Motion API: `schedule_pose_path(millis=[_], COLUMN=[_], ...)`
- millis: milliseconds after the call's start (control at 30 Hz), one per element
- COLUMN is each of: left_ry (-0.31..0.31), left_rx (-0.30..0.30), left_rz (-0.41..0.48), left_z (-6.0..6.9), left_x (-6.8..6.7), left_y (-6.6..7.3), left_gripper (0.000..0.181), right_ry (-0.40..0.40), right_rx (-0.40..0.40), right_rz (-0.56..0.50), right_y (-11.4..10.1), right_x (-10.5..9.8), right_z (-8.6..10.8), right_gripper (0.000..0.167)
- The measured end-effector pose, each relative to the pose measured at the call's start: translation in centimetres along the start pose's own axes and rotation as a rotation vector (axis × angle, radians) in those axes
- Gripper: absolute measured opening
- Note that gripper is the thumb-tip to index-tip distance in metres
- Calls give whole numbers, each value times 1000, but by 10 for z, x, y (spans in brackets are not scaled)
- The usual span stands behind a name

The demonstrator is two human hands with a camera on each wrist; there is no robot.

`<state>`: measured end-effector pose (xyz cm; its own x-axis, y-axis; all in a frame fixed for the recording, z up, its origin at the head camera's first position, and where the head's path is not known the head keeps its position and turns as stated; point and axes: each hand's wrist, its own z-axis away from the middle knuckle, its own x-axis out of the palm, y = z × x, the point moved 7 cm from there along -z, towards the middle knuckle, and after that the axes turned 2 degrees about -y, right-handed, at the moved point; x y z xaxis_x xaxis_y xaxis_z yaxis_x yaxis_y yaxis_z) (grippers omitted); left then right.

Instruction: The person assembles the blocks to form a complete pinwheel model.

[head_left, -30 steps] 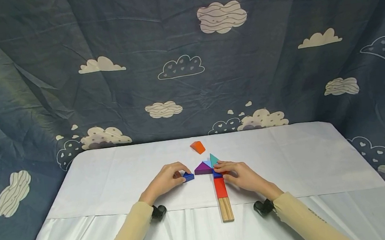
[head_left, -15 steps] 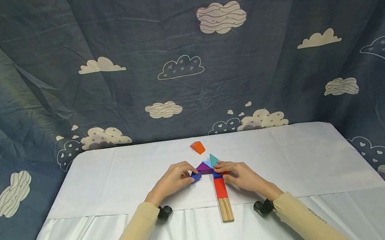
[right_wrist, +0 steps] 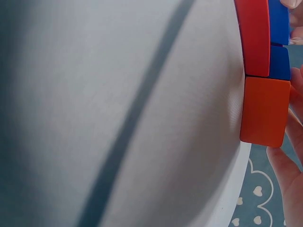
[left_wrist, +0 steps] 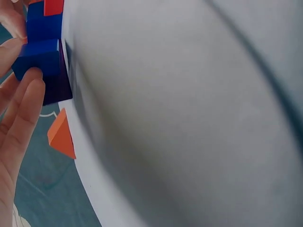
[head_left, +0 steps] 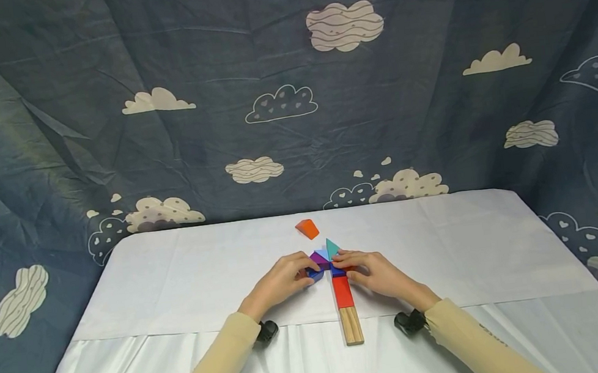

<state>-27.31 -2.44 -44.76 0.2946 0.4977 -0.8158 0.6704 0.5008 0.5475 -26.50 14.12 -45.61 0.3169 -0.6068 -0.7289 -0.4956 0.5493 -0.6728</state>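
Note:
In the head view my left hand (head_left: 282, 281) pinches a blue angular block (head_left: 316, 275) between thumb and fingers. That block (left_wrist: 40, 56) lies against the near side of a purple triangular block (head_left: 318, 259), which the hand partly covers. My right hand (head_left: 378, 273) holds an orange block (right_wrist: 265, 111) by its sides, against the end of a red block (right_wrist: 255, 38) and a second blue block (right_wrist: 280, 64). From the head, the second blue block sits between the hands, with the red block below it and a striped wooden block (head_left: 351, 326) at the near end.
A teal triangular block (head_left: 332, 248) and a light blue piece (head_left: 321, 251) stand just behind the row. Farther back lies a loose orange block (head_left: 307, 229). White cloth (head_left: 177, 286) covers the table, and a dark cloud-patterned curtain (head_left: 293, 138) hangs behind.
My left hand has moved right with the blue angular block, bringing it from left of the purple block to its near side. The purple block has shifted slightly right. My right hand stays put.

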Motion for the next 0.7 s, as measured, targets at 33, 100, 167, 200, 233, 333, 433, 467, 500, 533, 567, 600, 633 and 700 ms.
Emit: schedule_pose_path(millis=[33, 100, 167, 200, 233, 333, 433, 467, 500, 533, 567, 600, 633, 700], left_ry=[-4, -11, -12, -11, -10, -12, -28, -35, -44, -53, -61, -67, -73, -84], left_rx=[-1, -5, -4, -2, 1, 4, 4, 7, 11, 19, 24, 31, 39, 51], left_rz=[-3, -8, -13, -14, -15, -15, -25, -39, -61, -86, -110, -139, -165, -208], left_z=[0, 0, 1, 2, 2, 5, 9, 11, 12, 14, 15, 17, 18, 21], left_x=[1, 2, 3, 3, 2, 0, -3, -4, -4, -5, -5, -5, -5, -5], left_y=[0, 1, 1, 1, 2, 2, 2, 2, 2, 2, 2, 2, 2, 1], left_gripper=[20, 19, 19, 19, 20, 21, 24, 25, 26, 27, 28, 29, 30, 31], right_ry=[0, 1, 1, 1, 1, -1, -1, -1, -1, -1, -1, -1, -1, -3], right_rx=[0, 2, 4, 5, 6, 9, 12, 13, 14, 14, 13, 12, 11, 7], right_rz=[1, 3, 5, 6, 6, 3, 1, 0, 0, -1, -2, -2, -4, -8], right_y=[0, 0, 0, 0, 0, 1, 1, 1, 1, 1, 1, 1, 1, 0], right_x=[0, 0, 0, 0, 0, 0, 0, 0, 0, 0, 0, 0, -1, -1], right_z=[0, 0, 0, 0, 0, 0, 0, 0, 0, 0, 0, 0, 0, 0], right_gripper=[34, 34, 34, 34, 34, 34, 33, 33, 33, 33, 33, 33, 33, 33])
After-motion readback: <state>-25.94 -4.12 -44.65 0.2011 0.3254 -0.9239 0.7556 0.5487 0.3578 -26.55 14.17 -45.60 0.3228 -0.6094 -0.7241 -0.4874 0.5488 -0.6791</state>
